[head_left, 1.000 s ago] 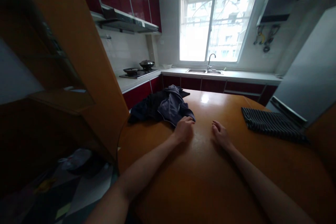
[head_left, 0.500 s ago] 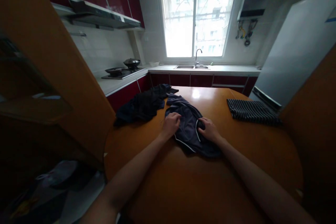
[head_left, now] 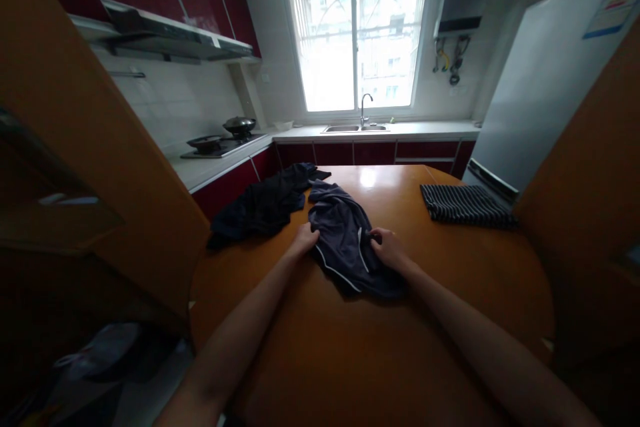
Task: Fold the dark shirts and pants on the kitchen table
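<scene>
A dark blue-grey garment with white piping (head_left: 343, 240) lies crumpled on the round orange table (head_left: 380, 353). My left hand (head_left: 303, 240) grips its left edge with the fingers curled. My right hand (head_left: 389, 248) pinches the cloth at its right side. A second, darker garment (head_left: 263, 205) lies in a heap at the table's far left edge, just behind my left hand and touching the first garment.
A folded striped cloth (head_left: 465, 204) lies at the table's far right. An orange wooden panel (head_left: 100, 147) stands close on the left. Beyond the table run a counter with a stove (head_left: 220, 143), a sink (head_left: 355, 127) under the window, and a white fridge (head_left: 545, 93).
The blue-grey garment was dragged from the heap toward me onto the open table. My right hand went from resting free on the table to holding the cloth. The view shifted left.
</scene>
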`<control>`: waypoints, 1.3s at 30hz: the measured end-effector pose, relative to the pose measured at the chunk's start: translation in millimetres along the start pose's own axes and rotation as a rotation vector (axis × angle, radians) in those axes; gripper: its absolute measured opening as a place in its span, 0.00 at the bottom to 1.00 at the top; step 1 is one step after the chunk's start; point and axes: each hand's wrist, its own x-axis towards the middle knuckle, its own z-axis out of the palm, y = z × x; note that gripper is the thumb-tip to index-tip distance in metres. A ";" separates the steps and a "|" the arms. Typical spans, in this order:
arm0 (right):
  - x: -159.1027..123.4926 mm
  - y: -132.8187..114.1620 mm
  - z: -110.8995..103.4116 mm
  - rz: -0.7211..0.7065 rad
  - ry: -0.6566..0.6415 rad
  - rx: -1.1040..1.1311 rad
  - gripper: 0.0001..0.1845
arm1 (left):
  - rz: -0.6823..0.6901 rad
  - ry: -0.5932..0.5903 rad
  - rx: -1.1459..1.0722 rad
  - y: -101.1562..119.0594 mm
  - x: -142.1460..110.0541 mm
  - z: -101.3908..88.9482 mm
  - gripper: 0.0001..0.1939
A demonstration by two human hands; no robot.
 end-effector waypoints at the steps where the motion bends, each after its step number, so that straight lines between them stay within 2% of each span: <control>1: -2.8 -4.5 4.6 -0.026 -0.020 0.081 0.12 | -0.026 0.033 0.020 0.7 3.9 -5.5 0.09; 4: -5.0 -12.3 14.8 -0.045 -0.025 0.270 0.12 | -0.082 0.119 0.063 5.7 24.7 -38.1 0.11; 6: 0.2 -10.6 15.3 0.006 0.032 0.323 0.14 | -0.074 0.171 0.087 20.4 42.7 -67.9 0.11; 9: 15.5 2.5 2.7 0.116 0.167 0.424 0.17 | 0.026 0.253 0.113 72.0 57.5 -104.0 0.13; 10: 21.5 9.1 -5.2 0.152 0.214 0.467 0.19 | 0.101 0.280 0.122 95.5 54.0 -108.9 0.13; 11: 27.4 16.7 -14.7 0.189 0.258 0.510 0.20 | 0.250 0.319 0.163 120.1 44.9 -108.7 0.13; 12: 33.0 25.1 -25.5 0.228 0.298 0.552 0.22 | 0.400 0.330 0.203 143.9 29.9 -103.2 0.13; 14: 42.3 43.8 -49.9 0.310 0.367 0.623 0.24 | 0.610 0.261 0.261 182.3 -15.7 -77.7 0.14; 16: 48.2 63.8 -75.1 0.409 0.426 0.690 0.23 | 0.740 0.120 0.276 200.1 -73.9 -40.0 0.15; 18: 50.4 82.9 -97.3 0.469 0.472 0.663 0.22 | 0.803 -0.061 0.292 195.8 -131.5 -1.1 0.14; 20: 49.7 98.1 -112.9 0.479 0.496 0.561 0.23 | 0.858 -0.234 0.329 176.4 -176.0 28.4 0.12; 22: 47.7 107.3 -119.5 0.465 0.484 0.468 0.24 | 0.953 -0.400 0.293 154.0 -199.9 41.9 0.09; 23: 46.7 109.3 -119.5 0.453 0.465 0.439 0.24 | 0.988 -0.433 0.255 145.0 -203.2 42.4 0.09; 24: 45.7 109.7 -117.6 0.437 0.439 0.413 0.23 | 1.010 -0.426 0.211 138.4 -201.0 39.6 0.08; 26: 43.7 106.4 -110.2 0.388 0.371 0.337 0.20 | 0.988 -0.301 0.138 132.0 -182.3 28.4 0.08; 28: 41.0 99.4 -101.3 0.332 0.293 0.240 0.15 | 0.883 -0.125 0.100 130.4 -151.1 18.6 0.09; 30: 37.3 91.4 -93.0 0.290 0.208 0.138 0.10 | 0.738 -0.006 0.074 128.8 -117.1 18.1 0.14; 33: 30.7 80.7 -81.8 0.258 0.096 0.002 0.07 | 0.606 0.040 0.038 125.5 -75.7 36.5 0.27; 36: 26.4 71.7 -71.7 0.225 0.002 -0.083 0.11 | 0.539 0.038 -0.026 127.4 -48.1 62.7 0.36; 37: 25.9 69.0 -69.5 0.209 -0.029 -0.097 0.12 | 0.524 0.018 -0.064 129.3 -40.5 69.3 0.35; 39: 26.0 64.9 -68.7 0.180 -0.084 -0.110 0.11 | 0.519 -0.034 -0.141 131.8 -26.2 75.8 0.26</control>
